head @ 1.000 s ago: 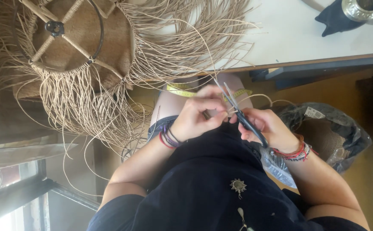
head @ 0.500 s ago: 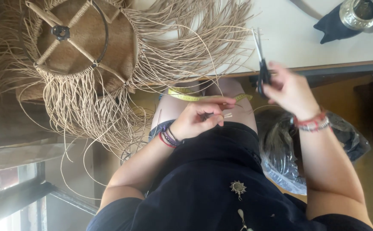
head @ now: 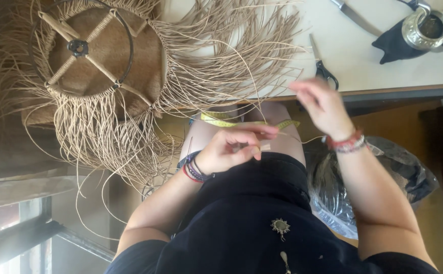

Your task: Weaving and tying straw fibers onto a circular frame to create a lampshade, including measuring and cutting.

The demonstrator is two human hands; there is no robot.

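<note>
Left hand (head: 231, 149) sits low over the lap, fingers curled, thumb and forefinger pinching a thin straw strand (head: 287, 133) near its end. Strand runs from the pinch out toward the right hand, roughly level across the lap, then loops up to the fringe (head: 221, 66) hanging off the table edge (head: 384, 90). Long axis of the strand lies hand to hand, not toward the body.

Right hand (head: 323, 104) is raised just past the table edge, fingers loosely spread and half bent, holding nothing that I can make out; motion blur on the fingertips, so contact with the strand cannot be told. It is the hand nearer the scissors (head: 322, 65), which lie on the table just beyond its fingertips, handles toward the hand, blades pointing away. Left hand is well apart from them.

Yellow tape (head: 242, 122) drapes across the thighs just above the left hand, between both hands. Lampshade frame (head: 92, 50) with its metal ring and cross spokes lies on the table well off to the left hand's far side, fringe spilling down from it. Beyond the right hand, far corner of the table: a metal cup (head: 427, 28) on a dark cloth and a knife blade (head: 356, 15). Plastic bag (head: 389, 182) sits under the right forearm, beside the knee. Bracelets on both wrists
</note>
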